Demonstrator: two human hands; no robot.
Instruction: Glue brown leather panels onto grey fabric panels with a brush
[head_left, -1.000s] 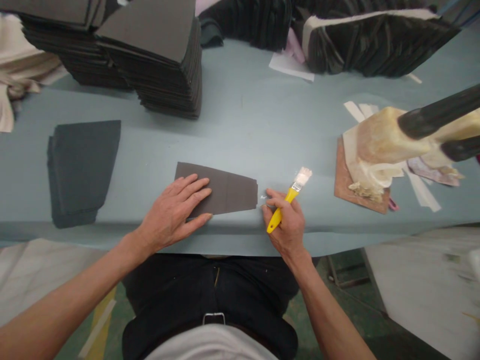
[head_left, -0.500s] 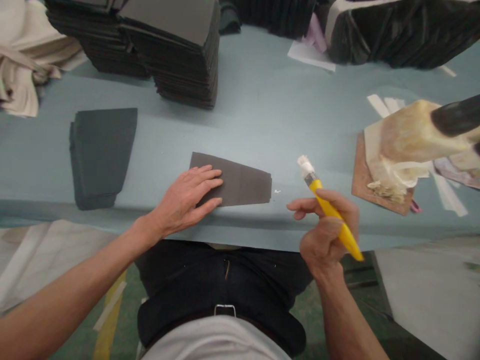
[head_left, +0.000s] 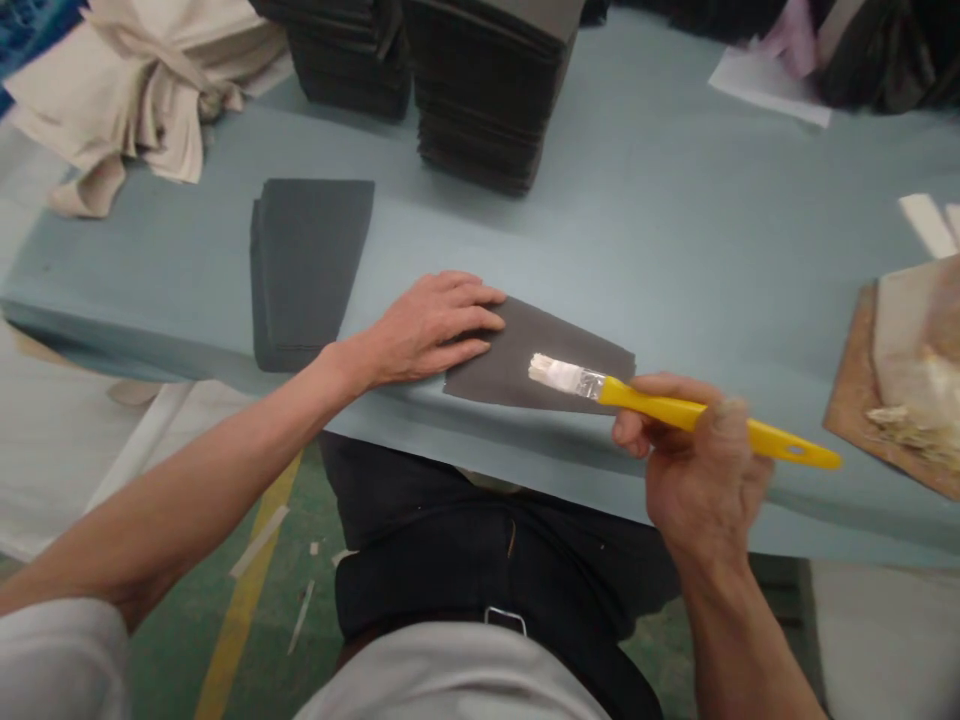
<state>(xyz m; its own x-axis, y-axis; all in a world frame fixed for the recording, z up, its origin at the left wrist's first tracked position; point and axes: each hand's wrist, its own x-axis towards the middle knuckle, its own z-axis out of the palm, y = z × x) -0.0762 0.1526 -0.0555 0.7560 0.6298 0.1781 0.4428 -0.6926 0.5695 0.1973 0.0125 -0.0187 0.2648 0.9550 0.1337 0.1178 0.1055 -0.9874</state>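
Observation:
A dark grey tapered piece (head_left: 525,345) lies flat near the table's front edge. My left hand (head_left: 439,325) rests on its wider left end, fingers spread and pointing right. In my right hand (head_left: 697,455) is a yellow-handled brush (head_left: 660,405), gripped between thumb and fingers. White coats its bristles, which are over the middle of the grey piece; whether they touch it I cannot tell. My right fingers are just beyond the piece's narrow right end.
A small pile of dark pieces (head_left: 311,270) lies left, tall dark stacks (head_left: 487,110) behind. Beige cloth pieces (head_left: 157,100) are at the back left. At the right, a crusted pale container (head_left: 915,340) stands on a brown board (head_left: 851,370). White paper (head_left: 765,88) lies farther back.
The brush has moved left from beside the grey piece to over its middle, its handle now lying flatter. My left hand stays on the piece. The camera view has shifted and turned.

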